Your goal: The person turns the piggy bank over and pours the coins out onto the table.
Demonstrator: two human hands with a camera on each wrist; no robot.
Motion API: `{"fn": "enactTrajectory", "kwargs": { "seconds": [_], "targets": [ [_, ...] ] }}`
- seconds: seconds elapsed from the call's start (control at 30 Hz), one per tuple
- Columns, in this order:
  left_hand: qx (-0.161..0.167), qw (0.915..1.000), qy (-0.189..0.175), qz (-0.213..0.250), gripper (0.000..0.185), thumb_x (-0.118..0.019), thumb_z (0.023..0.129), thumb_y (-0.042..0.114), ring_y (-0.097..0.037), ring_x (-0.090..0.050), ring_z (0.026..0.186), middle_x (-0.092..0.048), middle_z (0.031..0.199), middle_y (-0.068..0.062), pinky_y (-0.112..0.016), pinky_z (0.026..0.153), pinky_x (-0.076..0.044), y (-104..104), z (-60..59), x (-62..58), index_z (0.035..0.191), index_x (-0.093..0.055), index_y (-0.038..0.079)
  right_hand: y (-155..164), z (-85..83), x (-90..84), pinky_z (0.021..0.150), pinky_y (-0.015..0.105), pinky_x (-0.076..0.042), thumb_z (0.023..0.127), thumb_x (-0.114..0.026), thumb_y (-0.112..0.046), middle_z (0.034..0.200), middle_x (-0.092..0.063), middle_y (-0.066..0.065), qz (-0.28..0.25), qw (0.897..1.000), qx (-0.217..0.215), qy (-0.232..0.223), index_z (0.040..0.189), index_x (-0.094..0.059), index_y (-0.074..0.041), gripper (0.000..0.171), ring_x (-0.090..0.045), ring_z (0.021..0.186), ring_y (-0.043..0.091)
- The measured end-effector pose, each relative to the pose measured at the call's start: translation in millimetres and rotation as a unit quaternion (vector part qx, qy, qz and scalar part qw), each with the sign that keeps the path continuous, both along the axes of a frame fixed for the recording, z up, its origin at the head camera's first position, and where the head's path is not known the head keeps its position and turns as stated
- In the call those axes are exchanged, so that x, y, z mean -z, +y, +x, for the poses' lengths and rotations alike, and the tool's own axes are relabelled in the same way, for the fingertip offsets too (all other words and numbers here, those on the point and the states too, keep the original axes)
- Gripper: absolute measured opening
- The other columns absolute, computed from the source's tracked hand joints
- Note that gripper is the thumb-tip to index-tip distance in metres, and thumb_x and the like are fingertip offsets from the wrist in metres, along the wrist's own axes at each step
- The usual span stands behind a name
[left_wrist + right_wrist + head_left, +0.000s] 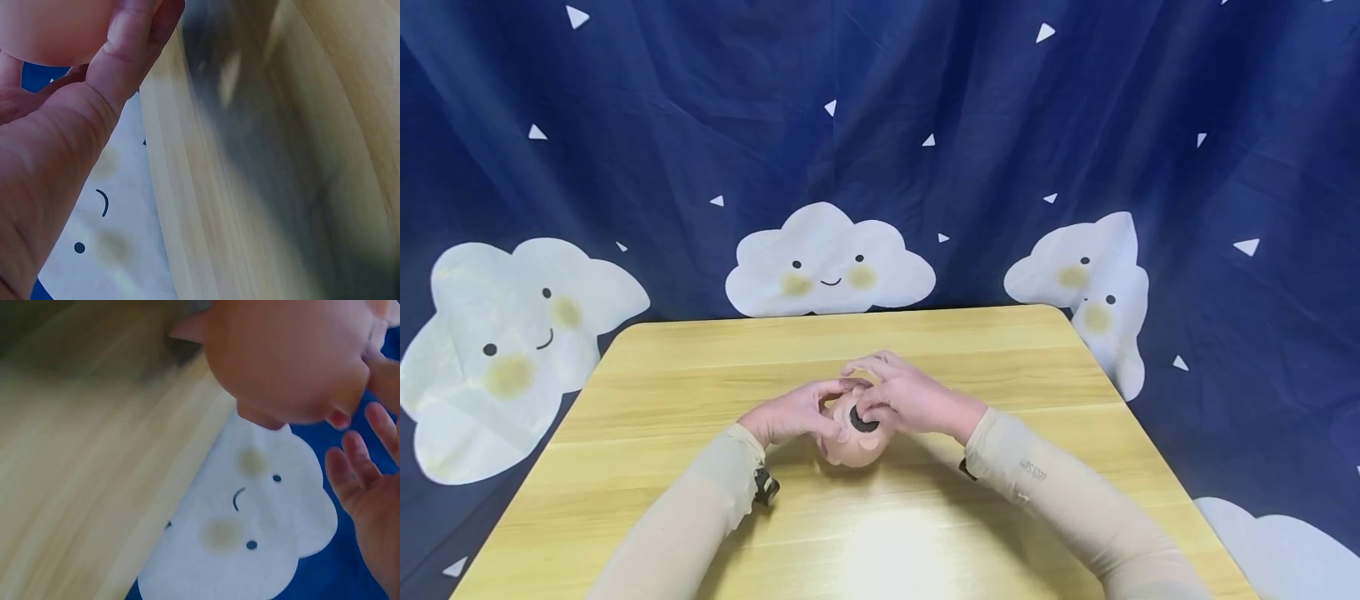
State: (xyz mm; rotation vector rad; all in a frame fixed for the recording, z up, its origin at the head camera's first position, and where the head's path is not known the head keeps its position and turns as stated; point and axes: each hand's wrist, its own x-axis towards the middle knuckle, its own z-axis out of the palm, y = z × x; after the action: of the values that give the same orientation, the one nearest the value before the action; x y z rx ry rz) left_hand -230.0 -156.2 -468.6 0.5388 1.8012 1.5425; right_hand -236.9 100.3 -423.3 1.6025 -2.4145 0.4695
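Note:
A round pink piggy bank (852, 455) is held over the table, its underside with a round black stopper (862, 423) turned up towards the head view. My left hand (792, 414) grips the bank from the left side, thumb near the stopper. From the right, my right hand (921, 402) pinches at the stopper with thumb and forefinger; the exact hold is partly hidden by the fingers. In the right wrist view the smooth body of the piggy bank (287, 359) shows small feet or ears, and my other right fingers (359, 459) spread loosely beside it.
The light wooden table (700, 358) has rounded far corners. Behind it hangs a dark blue curtain (880, 67) with white smiling clouds and small triangles. A bright glare lies on the tabletop towards the front. Both forearms wear pale sleeves (1060, 492).

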Motion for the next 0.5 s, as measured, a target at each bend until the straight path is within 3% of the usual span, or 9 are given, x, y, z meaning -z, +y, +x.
{"fn": "enactTrajectory", "kwargs": {
  "seconds": [0.13, 0.27, 0.33, 0.43, 0.5],
  "targets": [
    [0.009, 0.9999, 0.011, -0.006, 0.089, -0.080, 0.084, 0.013, -0.035, -0.078, 0.092, -0.047, 0.156, -0.019, -0.046, 0.066, -0.068, -1, 0.1, -3.5, 0.164, -0.041, 0.016, -4, 7.6, 3.4, 0.122, 0.047, -0.046, 0.096, -0.077, -0.016, 0.156, -0.057, 0.005, 0.021, 0.998, 0.012, 0.054, 0.107, -0.082, -0.022, 0.013, -0.051, 0.144, 0.031],
    [0.022, 0.9998, -0.003, 0.000, 0.088, -0.078, 0.083, 0.013, -0.035, -0.077, 0.096, -0.050, 0.151, -0.021, -0.046, 0.068, -0.068, -3, -0.1, -5.5, 0.162, -0.040, 0.011, -6, 13.6, 6.5, 0.123, 0.049, -0.045, 0.095, -0.077, -0.014, 0.158, -0.054, 0.004, 0.030, 0.995, 0.024, 0.089, 0.110, -0.082, -0.021, 0.017, -0.049, 0.146, 0.031],
    [0.026, 0.9996, -0.015, 0.003, 0.089, -0.078, 0.083, 0.013, -0.035, -0.076, 0.097, -0.052, 0.149, -0.020, -0.047, 0.068, -0.068, -4, -0.4, -5.3, 0.163, -0.039, 0.012, -7, 14.6, 7.3, 0.123, 0.047, -0.046, 0.097, -0.077, -0.015, 0.157, -0.055, 0.004, 0.012, 0.997, 0.027, 0.076, 0.113, -0.082, -0.019, 0.018, -0.050, 0.145, 0.030],
    [0.027, 0.9992, -0.028, 0.008, 0.093, -0.077, 0.083, 0.013, -0.039, -0.077, 0.091, -0.054, 0.150, -0.022, -0.048, 0.069, -0.068, -6, -0.3, -3.6, 0.166, -0.035, 0.015, -5, 12.1, 7.6, 0.117, 0.044, -0.052, 0.098, -0.077, -0.013, 0.148, -0.060, 0.007, -0.034, 0.998, 0.029, 0.037, 0.104, -0.080, -0.017, 0.009, -0.055, 0.137, 0.030],
    [0.024, 0.9992, -0.030, 0.009, 0.094, -0.076, 0.083, 0.013, -0.038, -0.077, 0.096, -0.052, 0.154, -0.023, -0.048, 0.069, -0.068, -6, 0.0, -2.1, 0.167, -0.035, 0.020, -2, 6.9, 7.8, 0.111, 0.042, -0.056, 0.098, -0.076, -0.010, 0.137, -0.064, 0.008, -0.069, 0.997, 0.040, 0.012, 0.099, -0.078, -0.015, 0.005, -0.059, 0.129, 0.029]
  ]
}}
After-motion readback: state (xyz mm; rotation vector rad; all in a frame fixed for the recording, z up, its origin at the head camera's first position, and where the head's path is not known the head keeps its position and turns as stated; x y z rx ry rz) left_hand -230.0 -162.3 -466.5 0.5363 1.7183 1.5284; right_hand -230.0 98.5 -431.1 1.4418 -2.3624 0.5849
